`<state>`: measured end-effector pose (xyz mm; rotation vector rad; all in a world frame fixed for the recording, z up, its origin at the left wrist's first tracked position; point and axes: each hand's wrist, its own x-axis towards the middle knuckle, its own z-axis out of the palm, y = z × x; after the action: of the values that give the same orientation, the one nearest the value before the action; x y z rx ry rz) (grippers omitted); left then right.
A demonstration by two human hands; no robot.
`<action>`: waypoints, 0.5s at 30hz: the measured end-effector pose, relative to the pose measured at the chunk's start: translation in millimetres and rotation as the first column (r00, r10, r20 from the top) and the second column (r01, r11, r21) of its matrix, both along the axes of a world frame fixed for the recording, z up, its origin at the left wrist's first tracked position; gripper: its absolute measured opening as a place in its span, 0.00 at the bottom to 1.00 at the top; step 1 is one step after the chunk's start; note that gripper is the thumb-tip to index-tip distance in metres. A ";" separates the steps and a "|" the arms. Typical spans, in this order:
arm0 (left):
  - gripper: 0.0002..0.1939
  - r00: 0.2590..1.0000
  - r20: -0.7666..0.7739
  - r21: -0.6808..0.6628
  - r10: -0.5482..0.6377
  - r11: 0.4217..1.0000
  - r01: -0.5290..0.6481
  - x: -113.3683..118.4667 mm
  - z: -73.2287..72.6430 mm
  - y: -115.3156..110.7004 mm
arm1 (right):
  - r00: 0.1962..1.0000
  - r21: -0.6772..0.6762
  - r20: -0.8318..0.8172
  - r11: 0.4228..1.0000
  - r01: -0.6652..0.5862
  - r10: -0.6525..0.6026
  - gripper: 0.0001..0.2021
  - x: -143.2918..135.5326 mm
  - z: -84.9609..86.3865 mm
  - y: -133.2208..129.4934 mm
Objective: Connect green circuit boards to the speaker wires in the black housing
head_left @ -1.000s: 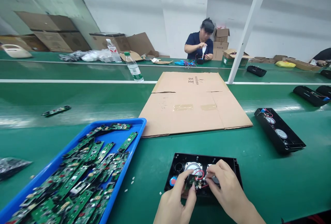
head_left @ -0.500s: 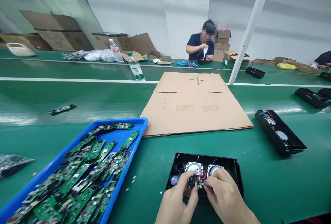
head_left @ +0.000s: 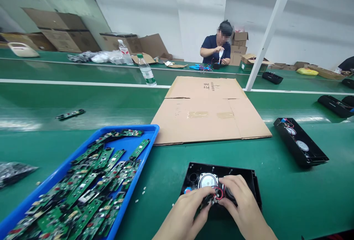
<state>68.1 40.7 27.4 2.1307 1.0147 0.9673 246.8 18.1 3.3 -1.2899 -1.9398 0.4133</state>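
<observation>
Near the table's front edge lies a black speaker housing (head_left: 247, 175), its inside facing up, with a round silver speaker (head_left: 207, 180) showing and a second one mostly covered by my fingers. My left hand (head_left: 189, 208) is closed on a small circuit board (head_left: 206, 200) held over the housing; much of the board is hidden. Beside it, my right hand (head_left: 243, 201) is closed around red wires (head_left: 220, 192) that loop between the fingertips. What exactly its fingertips pinch is partly hidden. A blue part (head_left: 188, 189) sits at the housing's left end.
A blue tray (head_left: 132, 188) of green circuit boards stands on the left. A flat cardboard sheet (head_left: 199, 129) lies ahead; another open speaker housing (head_left: 300, 142) is at right. Farther off are a water bottle (head_left: 147, 71) and a person (head_left: 217, 48) working across the line.
My left hand has turned, tipping the circuit board lower and hiding more of it. My right fingers have spread a little around the red wires. The view has shifted slightly.
</observation>
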 end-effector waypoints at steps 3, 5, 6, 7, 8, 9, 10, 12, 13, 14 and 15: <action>0.13 1.000 0.005 -0.033 -0.005 0.999 0.005 -1.5 3.1 0.2 | 0.992 -0.131 0.025 0.984 -0.119 0.124 0.07 1.3 9.1 3.5; 0.13 1.000 0.023 -0.094 0.013 0.996 -0.011 -1.1 4.5 0.0 | 0.989 -0.200 0.030 0.971 -0.134 0.142 0.06 1.5 13.1 5.3; 0.12 0.999 0.036 -0.119 0.023 0.993 -0.019 -0.7 5.0 -0.1 | 0.989 -0.218 0.034 0.967 -0.131 0.142 0.05 1.5 14.2 6.0; 0.12 0.998 0.046 -0.135 0.034 0.990 -0.027 -0.3 5.4 -0.2 | 0.989 -0.224 0.036 0.966 -0.132 0.144 0.05 1.3 15.0 6.4; 0.12 0.998 0.055 -0.144 0.040 0.989 -0.032 0.2 5.8 -0.3 | 0.988 -0.226 0.035 0.964 -0.139 0.151 0.05 0.9 15.5 6.8; 0.12 0.997 0.063 -0.148 0.040 0.989 -0.030 0.6 6.1 -0.5 | 0.987 -0.224 0.032 0.964 -0.144 0.155 0.05 0.4 15.8 6.9; 0.12 0.997 0.070 -0.148 0.035 0.989 -0.024 1.1 6.2 -0.7 | 0.987 -0.224 0.029 0.964 -0.145 0.155 0.06 -0.2 16.1 7.0; 0.11 0.997 0.072 -0.146 0.016 0.989 -0.005 2.1 6.0 -1.1 | 0.988 -0.223 0.028 0.965 -0.141 0.151 0.07 -1.5 16.3 6.8; 0.11 0.998 0.062 -0.146 0.006 0.989 0.003 2.6 5.7 -1.3 | 0.988 -0.228 0.029 0.964 -0.139 0.149 0.07 -1.7 16.2 6.6; 0.11 0.999 0.044 -0.150 0.000 0.989 0.007 2.9 5.5 -1.4 | 0.989 -0.236 0.034 0.962 -0.134 0.146 0.07 -1.3 16.0 6.2; 0.11 1.000 0.018 -0.158 -0.003 0.987 0.006 3.0 5.7 -1.3 | 0.989 -0.242 0.043 0.962 -0.128 0.143 0.06 -0.1 15.7 5.7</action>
<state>71.1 39.4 33.1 1.9900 1.0421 0.8725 246.6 23.8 19.0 -1.3356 -2.0857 0.7028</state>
